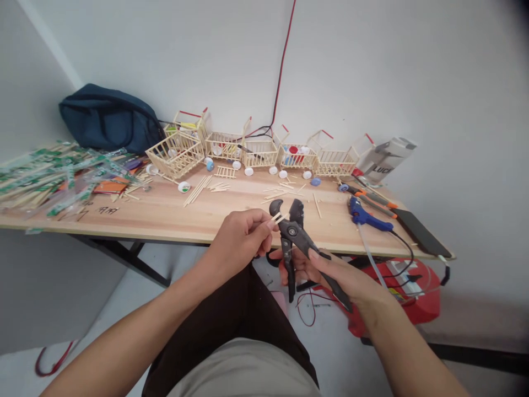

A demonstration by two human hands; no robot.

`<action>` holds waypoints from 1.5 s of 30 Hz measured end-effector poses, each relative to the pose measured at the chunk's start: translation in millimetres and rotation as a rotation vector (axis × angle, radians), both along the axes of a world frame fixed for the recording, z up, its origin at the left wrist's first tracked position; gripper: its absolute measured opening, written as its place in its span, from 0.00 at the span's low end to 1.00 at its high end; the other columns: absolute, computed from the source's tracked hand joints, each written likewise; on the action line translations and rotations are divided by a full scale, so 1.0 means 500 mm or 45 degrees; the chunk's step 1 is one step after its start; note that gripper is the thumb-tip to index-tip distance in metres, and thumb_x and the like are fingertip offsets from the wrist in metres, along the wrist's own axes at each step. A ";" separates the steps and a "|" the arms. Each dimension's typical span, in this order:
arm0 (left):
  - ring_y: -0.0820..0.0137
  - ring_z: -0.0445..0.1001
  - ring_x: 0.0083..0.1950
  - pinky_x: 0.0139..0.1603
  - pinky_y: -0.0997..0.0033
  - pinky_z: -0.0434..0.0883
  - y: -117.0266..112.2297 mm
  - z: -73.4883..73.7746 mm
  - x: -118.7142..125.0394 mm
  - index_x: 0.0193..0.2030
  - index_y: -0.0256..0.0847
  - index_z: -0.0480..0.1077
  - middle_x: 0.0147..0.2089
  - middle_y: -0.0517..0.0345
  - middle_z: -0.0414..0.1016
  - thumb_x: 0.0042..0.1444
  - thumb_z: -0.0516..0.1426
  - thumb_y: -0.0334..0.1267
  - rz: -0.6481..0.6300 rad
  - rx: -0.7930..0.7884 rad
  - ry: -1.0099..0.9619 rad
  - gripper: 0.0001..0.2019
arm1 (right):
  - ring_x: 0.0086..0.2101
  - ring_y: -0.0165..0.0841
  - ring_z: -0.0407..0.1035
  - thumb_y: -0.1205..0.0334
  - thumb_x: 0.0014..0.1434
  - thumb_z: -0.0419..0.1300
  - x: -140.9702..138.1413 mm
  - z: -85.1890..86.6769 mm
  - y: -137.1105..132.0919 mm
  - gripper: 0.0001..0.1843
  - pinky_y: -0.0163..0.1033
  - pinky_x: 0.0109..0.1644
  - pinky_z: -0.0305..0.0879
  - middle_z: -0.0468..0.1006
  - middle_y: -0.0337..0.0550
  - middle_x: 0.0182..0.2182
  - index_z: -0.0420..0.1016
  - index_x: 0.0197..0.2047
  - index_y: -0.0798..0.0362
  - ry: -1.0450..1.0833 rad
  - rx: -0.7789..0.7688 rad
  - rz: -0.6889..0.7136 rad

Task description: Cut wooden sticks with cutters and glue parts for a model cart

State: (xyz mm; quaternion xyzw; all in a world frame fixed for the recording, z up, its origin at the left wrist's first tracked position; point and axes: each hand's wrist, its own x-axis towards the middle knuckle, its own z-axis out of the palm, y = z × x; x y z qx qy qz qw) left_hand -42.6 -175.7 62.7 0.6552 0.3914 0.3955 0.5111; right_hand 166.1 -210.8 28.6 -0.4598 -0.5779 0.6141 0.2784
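Note:
My left hand (242,237) is closed in a pinch on a pair of thin wooden sticks (280,218), whose short ends stick out past the fingertips. These ends lie at the jaws of black hand cutters (305,240). My right hand (336,269) holds the cutters by the handles, with the thumb on the upper handle and the fingers around the lower one. The jaws are spread apart and the handles stand apart too. Both hands are held over the front edge of the wooden table (165,212). Part of the left fingers is hidden.
Several small stick-built carts (260,153) with red handles line the wall. Loose sticks (198,190) lie before them. At the left are packaged sticks (70,179) and a blue bag (111,118). A blue glue gun (368,216) and black phone (421,232) are right; a red case (413,309) sits below.

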 end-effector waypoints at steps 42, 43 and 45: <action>0.72 0.74 0.30 0.40 0.70 0.71 0.035 -0.094 0.042 0.31 0.32 0.70 0.30 0.52 0.77 0.46 0.65 0.45 -0.067 -0.545 -0.581 0.16 | 0.40 0.41 0.71 0.53 0.52 0.62 -0.077 0.000 0.064 0.17 0.43 0.42 0.63 0.78 0.44 0.39 0.72 0.45 0.50 -0.970 0.855 -0.382; 0.72 0.75 0.31 0.40 0.69 0.71 0.035 -0.094 0.042 0.31 0.32 0.70 0.30 0.52 0.77 0.47 0.64 0.45 -0.051 -0.500 -0.556 0.16 | 0.39 0.41 0.72 0.52 0.53 0.62 -0.075 -0.001 0.063 0.17 0.42 0.41 0.63 0.78 0.44 0.38 0.72 0.44 0.50 -0.961 0.817 -0.377; 0.70 0.75 0.31 0.40 0.69 0.70 0.033 -0.089 0.036 0.31 0.33 0.70 0.29 0.53 0.77 0.51 0.61 0.44 -0.002 -0.367 -0.446 0.14 | 0.38 0.40 0.72 0.49 0.55 0.60 -0.063 0.001 0.059 0.18 0.41 0.40 0.64 0.78 0.44 0.37 0.72 0.44 0.50 -0.901 0.724 -0.347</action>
